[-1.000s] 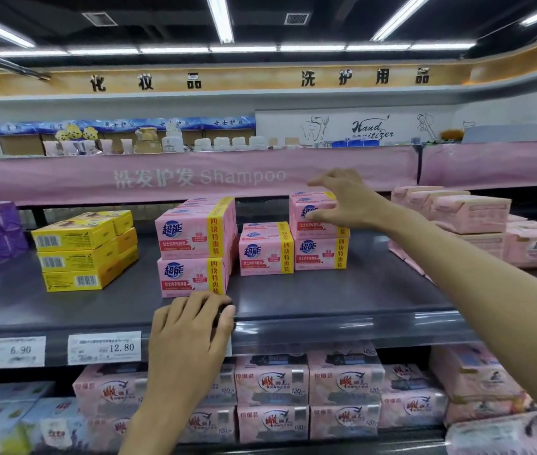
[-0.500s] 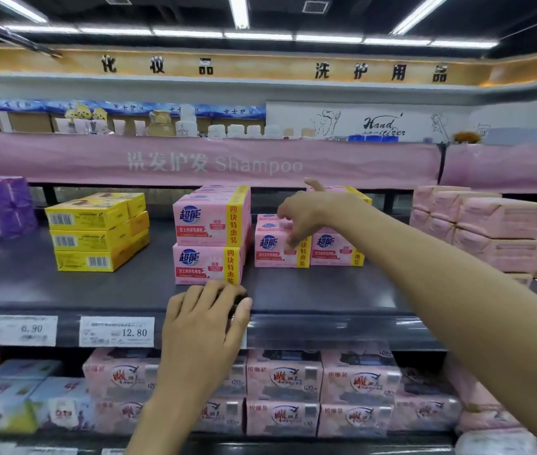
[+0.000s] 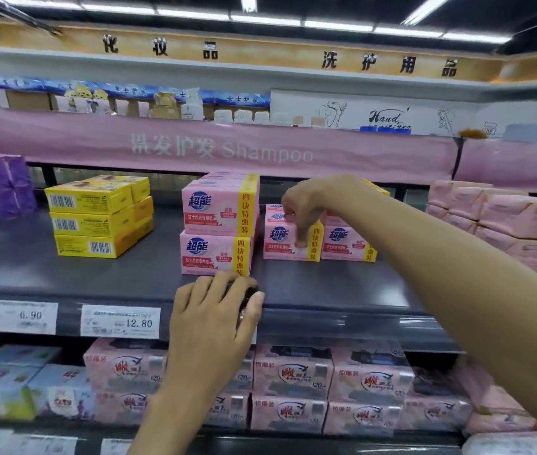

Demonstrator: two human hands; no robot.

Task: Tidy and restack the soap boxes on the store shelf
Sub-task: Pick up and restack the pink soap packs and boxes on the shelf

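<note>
While left hand (image 3: 214,316) lies flat on shelf (image 3: 342,284) — right hand (image 3: 309,201), moved leftward, grips middle soap box (image 3: 277,236).

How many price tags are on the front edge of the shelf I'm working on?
2: the 6.90 tag at far left and the 12.80 tag right of it, beside the left hand. A white sliver past that hand may be a third, mostly hidden.

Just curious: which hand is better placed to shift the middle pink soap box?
Right. The right hand curls over the middle pink box; the left hand rests on the shelf edge.
</note>
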